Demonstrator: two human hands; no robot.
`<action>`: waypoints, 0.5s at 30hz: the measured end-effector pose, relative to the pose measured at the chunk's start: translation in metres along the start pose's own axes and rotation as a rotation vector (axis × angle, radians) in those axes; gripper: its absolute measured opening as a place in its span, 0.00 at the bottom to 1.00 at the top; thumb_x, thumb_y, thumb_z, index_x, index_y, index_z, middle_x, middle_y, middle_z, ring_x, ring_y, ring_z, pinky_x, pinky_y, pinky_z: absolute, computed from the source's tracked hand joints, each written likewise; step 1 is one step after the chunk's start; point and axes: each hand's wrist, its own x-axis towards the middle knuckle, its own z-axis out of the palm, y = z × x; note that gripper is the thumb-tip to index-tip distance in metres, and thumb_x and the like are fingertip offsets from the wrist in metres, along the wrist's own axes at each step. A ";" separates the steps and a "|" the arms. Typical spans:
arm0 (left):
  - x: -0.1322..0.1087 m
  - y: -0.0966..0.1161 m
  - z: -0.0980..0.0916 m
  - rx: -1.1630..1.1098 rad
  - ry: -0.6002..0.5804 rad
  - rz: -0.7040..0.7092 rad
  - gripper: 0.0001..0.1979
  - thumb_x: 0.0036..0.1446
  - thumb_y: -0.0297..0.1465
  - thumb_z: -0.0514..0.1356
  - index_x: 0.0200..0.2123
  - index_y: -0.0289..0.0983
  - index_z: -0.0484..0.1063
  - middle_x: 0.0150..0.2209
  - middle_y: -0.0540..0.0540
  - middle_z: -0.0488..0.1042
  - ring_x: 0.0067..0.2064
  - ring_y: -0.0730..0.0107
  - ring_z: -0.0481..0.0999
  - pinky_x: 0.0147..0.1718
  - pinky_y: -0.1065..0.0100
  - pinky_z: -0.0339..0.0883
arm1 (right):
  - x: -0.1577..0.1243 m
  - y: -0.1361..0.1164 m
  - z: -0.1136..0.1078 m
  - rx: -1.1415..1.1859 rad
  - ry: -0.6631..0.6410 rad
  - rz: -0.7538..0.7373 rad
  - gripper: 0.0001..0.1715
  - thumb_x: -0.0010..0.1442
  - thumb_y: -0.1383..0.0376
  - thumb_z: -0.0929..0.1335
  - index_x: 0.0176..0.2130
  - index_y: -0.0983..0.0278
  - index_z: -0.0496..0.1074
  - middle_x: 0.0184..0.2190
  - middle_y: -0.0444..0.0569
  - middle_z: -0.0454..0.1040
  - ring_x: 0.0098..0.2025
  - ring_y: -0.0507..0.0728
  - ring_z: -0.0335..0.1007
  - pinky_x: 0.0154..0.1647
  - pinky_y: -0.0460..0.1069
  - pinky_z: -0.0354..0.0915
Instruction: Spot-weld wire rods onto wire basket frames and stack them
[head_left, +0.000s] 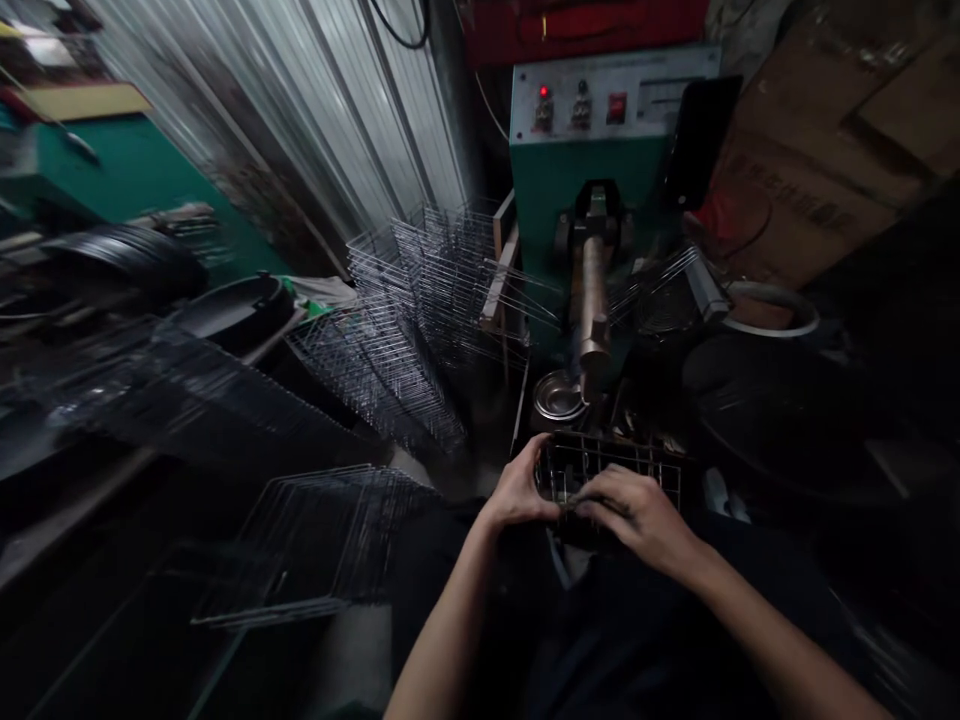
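A small wire grid rack point(609, 462) lies in front of me, below the horizontal metal arm point(591, 300) of a green welding machine point(600, 160). My left hand point(520, 490) grips the rack's left edge, fingers curled round the wires. My right hand point(637, 515) lies over the rack's near edge with the fingers pinched together on its wires. A round metal dish point(559, 397) sits just beyond the rack, under the tip of the arm.
Several stacks of finished wire racks point(420, 310) stand and lean to the left, with more near my left knee point(315, 545). Corrugated sheet wall behind. Dark round pans point(240, 305) sit at left, cardboard point(825, 150) at right, a white ring point(772, 310) beside the machine.
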 end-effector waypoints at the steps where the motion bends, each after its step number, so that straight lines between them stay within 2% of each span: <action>1: 0.007 0.005 0.008 0.026 0.008 0.033 0.56 0.32 0.32 0.75 0.65 0.44 0.55 0.62 0.43 0.67 0.63 0.49 0.68 0.63 0.53 0.62 | 0.000 0.009 0.004 -0.124 0.014 -0.031 0.07 0.67 0.65 0.68 0.42 0.60 0.78 0.35 0.48 0.79 0.39 0.58 0.74 0.43 0.53 0.69; 4: 0.022 0.017 0.025 0.065 0.037 0.074 0.56 0.33 0.34 0.75 0.66 0.44 0.54 0.64 0.43 0.66 0.63 0.47 0.68 0.63 0.50 0.62 | -0.004 0.032 0.012 -0.447 0.046 -0.121 0.14 0.65 0.70 0.68 0.51 0.63 0.76 0.42 0.53 0.81 0.45 0.63 0.74 0.45 0.58 0.70; 7: 0.031 0.026 0.032 0.091 0.069 0.058 0.57 0.33 0.33 0.74 0.67 0.45 0.52 0.63 0.44 0.67 0.62 0.46 0.69 0.62 0.48 0.64 | -0.012 0.046 0.013 -0.639 0.090 -0.206 0.25 0.63 0.76 0.66 0.58 0.65 0.72 0.50 0.56 0.79 0.49 0.66 0.74 0.46 0.61 0.71; 11: 0.039 0.034 0.035 0.096 0.110 0.057 0.56 0.33 0.32 0.73 0.67 0.45 0.53 0.63 0.44 0.68 0.62 0.46 0.70 0.62 0.48 0.64 | -0.016 0.055 0.007 -0.638 0.135 -0.266 0.30 0.62 0.78 0.63 0.60 0.63 0.71 0.52 0.54 0.79 0.50 0.64 0.75 0.50 0.60 0.72; 15: 0.047 0.032 0.036 0.089 0.119 0.068 0.56 0.32 0.31 0.73 0.66 0.45 0.54 0.62 0.45 0.68 0.62 0.48 0.70 0.62 0.49 0.65 | -0.008 0.058 0.001 -0.530 0.167 -0.261 0.27 0.65 0.76 0.62 0.60 0.60 0.71 0.50 0.53 0.80 0.49 0.61 0.77 0.54 0.61 0.71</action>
